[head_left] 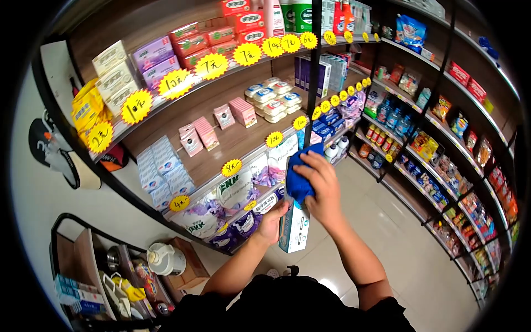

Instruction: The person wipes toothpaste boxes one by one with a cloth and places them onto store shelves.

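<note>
My left hand grips the side of a white and teal box, which I hold upright in front of the shelf. In my right hand is a bunched blue cloth, pressed against the upper part of the box. The cloth and fingers cover the top of the box. Just behind the box hang bags of laundry products in white and purple packs.
A shelf with small pink boxes and stacked white packs is before me. Yellow price tags line its edges. Stocked shelves curve along the right. At lower left stand a rack and a white pot.
</note>
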`<state>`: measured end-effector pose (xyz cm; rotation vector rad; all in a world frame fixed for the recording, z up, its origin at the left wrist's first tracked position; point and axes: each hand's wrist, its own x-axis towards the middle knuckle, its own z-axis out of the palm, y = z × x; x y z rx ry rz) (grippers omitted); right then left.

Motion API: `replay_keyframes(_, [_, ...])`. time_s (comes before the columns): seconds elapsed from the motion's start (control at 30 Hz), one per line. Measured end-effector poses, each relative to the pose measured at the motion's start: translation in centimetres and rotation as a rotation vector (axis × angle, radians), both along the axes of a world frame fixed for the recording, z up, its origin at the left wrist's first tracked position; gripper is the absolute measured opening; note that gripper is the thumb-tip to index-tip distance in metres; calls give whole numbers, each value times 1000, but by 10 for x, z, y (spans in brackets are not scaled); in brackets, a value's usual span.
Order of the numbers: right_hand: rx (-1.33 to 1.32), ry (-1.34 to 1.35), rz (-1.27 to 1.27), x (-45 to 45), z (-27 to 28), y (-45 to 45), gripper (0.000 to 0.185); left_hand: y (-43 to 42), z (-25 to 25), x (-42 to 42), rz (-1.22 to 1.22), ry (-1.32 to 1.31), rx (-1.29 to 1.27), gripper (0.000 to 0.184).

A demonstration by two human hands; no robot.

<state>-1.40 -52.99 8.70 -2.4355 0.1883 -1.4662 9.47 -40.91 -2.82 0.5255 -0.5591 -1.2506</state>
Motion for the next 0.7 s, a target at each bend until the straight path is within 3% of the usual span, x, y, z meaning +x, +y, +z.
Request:
replay_keyframes(0.17, [2, 57, -88, 11, -7, -4, 50, -25, 2, 20, -71, 102, 6, 40])
replay_keyframes(0.27, [-9, 146, -89, 1, -32, 7, 45, -51, -13, 23, 104, 207, 155, 48])
replay_keyframes(0.33, [-16, 216, -82, -14, -49, 16, 43, -61, 0, 31, -62, 242, 142, 46])
replay_keyframes(0.4, [-44, 257, -87, -32, -61, 20, 41, -77, 15, 25, -32, -17, 79, 48])
replay_keyframes(0.53, [43, 244, -26, -65, -84, 4, 44, -114, 9, 6, -89, -94, 170, 58])
replay_keyframes(0.6, [65, 216, -76, -80, -92, -6, 47, -126, 10, -16, 43, -371, 191, 61])
replay_keyframes(0.7, [156, 99, -162, -104, -99, -23, 50, -159, 8, -34, -41, -276, 186, 58])
